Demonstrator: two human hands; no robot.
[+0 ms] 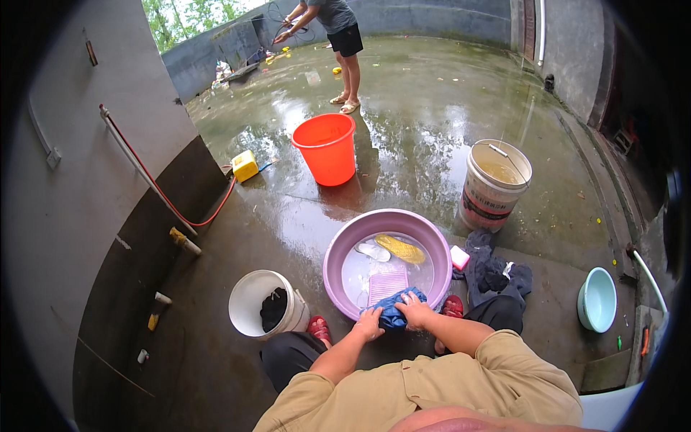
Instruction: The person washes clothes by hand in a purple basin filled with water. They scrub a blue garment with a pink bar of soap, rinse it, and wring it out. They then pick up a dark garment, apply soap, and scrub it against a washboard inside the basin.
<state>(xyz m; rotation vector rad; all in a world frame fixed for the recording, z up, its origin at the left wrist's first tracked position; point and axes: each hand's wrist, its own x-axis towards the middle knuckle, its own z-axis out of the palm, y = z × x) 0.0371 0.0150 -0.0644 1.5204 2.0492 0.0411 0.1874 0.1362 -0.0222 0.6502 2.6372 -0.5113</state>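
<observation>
Before me stands a purple plastic basin [333,270] of cloudy water. A pink washboard [387,284] leans inside it towards its near rim. Wet blue cloth [395,312] lies bunched over the board's lower end and the rim. My left hand [370,323] grips the cloth's left side, and my right hand [414,310] presses on its right side with curved fingers. A yellow slipper sole [400,249] and a white one [373,251] lie in the water at the far side. Right of the basin are a pink-and-white soap bar [459,258] and dark wet clothing [486,270] on the ground.
A white bucket [245,302] with black cloth stands at left. Beyond the basin are an orange bucket [326,156], a yellow jug [244,166] and a paint bucket of murky water [483,202]. A light-blue basin [597,299] sits right. Another person [343,32] holds thin cable on the wet concrete.
</observation>
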